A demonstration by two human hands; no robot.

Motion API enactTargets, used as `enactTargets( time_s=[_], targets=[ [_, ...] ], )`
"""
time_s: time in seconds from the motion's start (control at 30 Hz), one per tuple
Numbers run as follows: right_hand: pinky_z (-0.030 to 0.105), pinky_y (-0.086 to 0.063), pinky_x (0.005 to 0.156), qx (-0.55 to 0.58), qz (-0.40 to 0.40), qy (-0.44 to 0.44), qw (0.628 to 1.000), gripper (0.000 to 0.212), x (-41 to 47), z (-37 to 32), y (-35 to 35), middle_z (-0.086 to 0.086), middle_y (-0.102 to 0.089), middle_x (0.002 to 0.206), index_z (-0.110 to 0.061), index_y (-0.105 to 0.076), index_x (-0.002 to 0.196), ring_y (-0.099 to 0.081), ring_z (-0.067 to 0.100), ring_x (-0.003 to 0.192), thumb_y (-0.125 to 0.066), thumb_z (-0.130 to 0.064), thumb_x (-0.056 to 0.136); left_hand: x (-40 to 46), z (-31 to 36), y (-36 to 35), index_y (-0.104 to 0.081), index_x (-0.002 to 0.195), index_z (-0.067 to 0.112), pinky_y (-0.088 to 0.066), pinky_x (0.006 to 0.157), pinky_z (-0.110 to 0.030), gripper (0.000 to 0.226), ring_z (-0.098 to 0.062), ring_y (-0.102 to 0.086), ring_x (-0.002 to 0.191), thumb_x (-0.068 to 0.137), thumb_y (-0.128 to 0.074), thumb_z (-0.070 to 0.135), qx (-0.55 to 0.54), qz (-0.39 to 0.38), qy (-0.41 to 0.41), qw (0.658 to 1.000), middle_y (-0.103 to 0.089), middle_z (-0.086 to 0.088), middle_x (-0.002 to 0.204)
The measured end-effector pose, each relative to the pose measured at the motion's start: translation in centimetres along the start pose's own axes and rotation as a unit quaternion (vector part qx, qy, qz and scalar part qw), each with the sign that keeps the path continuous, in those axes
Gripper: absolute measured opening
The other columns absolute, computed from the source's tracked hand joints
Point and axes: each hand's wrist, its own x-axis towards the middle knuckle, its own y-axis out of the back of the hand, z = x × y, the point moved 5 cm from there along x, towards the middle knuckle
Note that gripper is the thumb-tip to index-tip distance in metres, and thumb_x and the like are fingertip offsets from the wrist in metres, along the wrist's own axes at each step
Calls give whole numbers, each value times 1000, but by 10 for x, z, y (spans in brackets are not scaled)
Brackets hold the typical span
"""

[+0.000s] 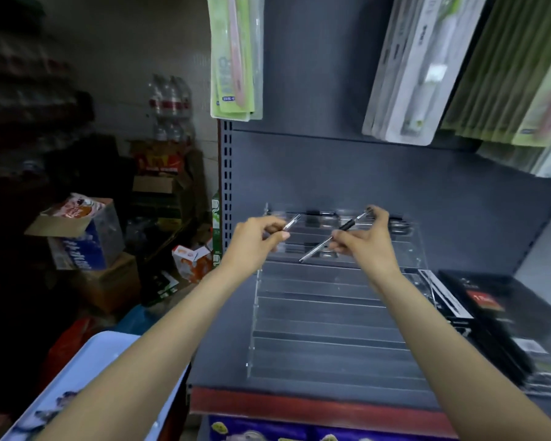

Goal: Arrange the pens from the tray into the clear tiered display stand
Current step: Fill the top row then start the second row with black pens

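A clear tiered display stand (331, 313) sits on the dark grey shelf. Its top tiers hold a few dark pens (320, 214); the lower tiers look bare. My left hand (255, 237) pinches a silver pen (290, 223) over the stand's upper left corner. My right hand (368, 240) grips a black and silver pen (334, 236), held at a slant over the upper tiers. A light blue tray (115, 348) lies at the lower left under my left forearm; I cannot see pens in it.
Black boxes (503, 316) lie on the shelf right of the stand. Packaged goods (236, 55) hang above. Cardboard boxes (86, 237) and bottles crowd the dim floor at the left. The shelf has a red front edge (299, 405).
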Motion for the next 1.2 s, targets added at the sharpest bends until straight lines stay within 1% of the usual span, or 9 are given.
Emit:
enactTargets(
  time_s=[0.2,0.33,0.5,0.63,0.73,0.9,1.0,1.1,1.2],
  targets=[
    [28,-58,73,-4,11,43,999,31,18,4,9,10,-66,75,-15,-31,108,-66,10,56,-55,-3,92,1,0,3,-69,102,11,-48,59,-7,17,-11,-62,63,86,-65,17,4,20,20,1000,-67,-1,78],
    [17,-58,65,35,23,33,999,12,30,10,5,10,-64,76,-7,-40,98,-67,4,55,-50,-1,94,2,-1,5,-68,104,11,-49,61,-11,18,-21,-66,70,87,-64,17,3,32,26,999,-70,-6,85],
    [18,-58,59,32,-7,-20,999,29,36,26,-8,12,-63,76,-12,-34,101,-68,11,53,-54,5,90,0,-7,5,-68,108,13,-50,66,-13,21,-18,-66,74,89,-62,19,18,28,33,999,-70,-4,87],
    [24,-56,59,-28,-53,-62,996,19,43,35,-15,11,-64,72,-16,-41,87,-63,18,59,-56,-4,92,-2,-13,9,-67,109,14,-49,70,-12,22,-11,-64,74,89,-62,21,26,20,44,998,-70,-2,90],
    [26,-44,57,-94,-73,-82,989,18,50,39,-15,7,-58,71,-16,-49,77,-50,14,57,-56,-11,92,-2,-17,10,-68,108,14,-47,64,-3,21,-4,-63,71,89,-62,20,28,15,44,999,-71,-1,88],
    [30,-48,77,-210,-81,1,974,22,52,30,-10,-2,-66,81,-21,-63,64,-59,14,79,-73,-7,79,2,-15,6,-68,108,15,-44,63,-1,21,-2,-61,70,89,-61,20,29,13,36,999,-69,2,86],
    [24,-43,77,-293,-116,20,949,5,53,28,-10,0,-67,87,-15,-72,78,-60,15,86,-74,-11,78,6,-9,3,-69,107,15,-48,67,-8,20,-7,-62,73,89,-61,20,29,8,27,999,-69,1,86],
    [19,-40,77,-360,-156,30,919,11,52,29,-11,-2,-65,89,-9,-74,94,-59,12,87,-67,-12,86,9,-5,0,-68,107,15,-49,69,-13,20,-11,-63,73,89,-61,20,22,7,25,999,-69,-1,86],
    [19,-41,73,-360,-192,33,913,13,48,31,-12,-4,-65,82,-9,-73,94,-60,13,82,-63,-15,89,11,-5,-4,-68,108,16,-49,69,-13,20,-10,-63,73,89,-61,19,17,5,28,999,-69,0,86]
  ],
)
